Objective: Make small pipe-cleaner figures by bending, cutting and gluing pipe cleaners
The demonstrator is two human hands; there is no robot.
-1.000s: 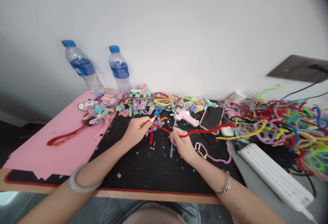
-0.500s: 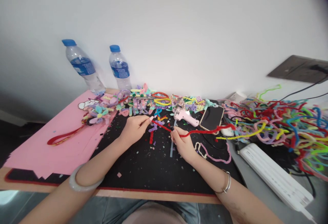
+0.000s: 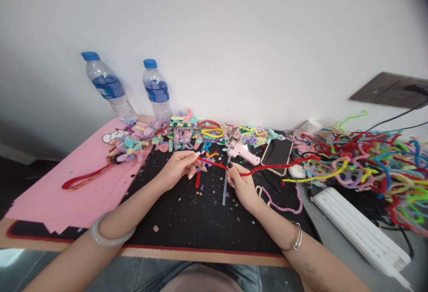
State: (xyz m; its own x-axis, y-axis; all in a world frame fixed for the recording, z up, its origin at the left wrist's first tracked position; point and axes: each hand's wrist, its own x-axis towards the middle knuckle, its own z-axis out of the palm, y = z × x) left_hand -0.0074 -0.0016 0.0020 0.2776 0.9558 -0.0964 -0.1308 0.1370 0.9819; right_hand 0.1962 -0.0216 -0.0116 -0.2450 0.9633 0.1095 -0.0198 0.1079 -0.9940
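A long fuzzy red pipe cleaner [image 3: 267,167] stretches between my hands above the black mat [image 3: 187,225]. My left hand [image 3: 179,167] pinches its left end between thumb and finger. Further along, my right hand [image 3: 242,187] is closed on it, and the free end trails right over the phone [image 3: 277,155]. Below my left hand lies a short red piece [image 3: 198,179]. A pink glue gun [image 3: 244,153] rests just behind my right hand, its translucent glue stick [image 3: 224,189] pointing toward me.
Pink paper sheets [image 3: 67,180] bearing a pipe cleaner flower bunch [image 3: 130,150] lie left. Scissors [image 3: 210,129] rest on colourful pieces at the back. Two water bottles [image 3: 157,89] stand by the wall. Right are tangled pipe cleaners [image 3: 354,158] and a white power strip [image 3: 361,229].
My right hand has shifted slightly right along the red pipe cleaner, and its free end reaches further right. The fingers of my left hand have loosened apart below the pinch.
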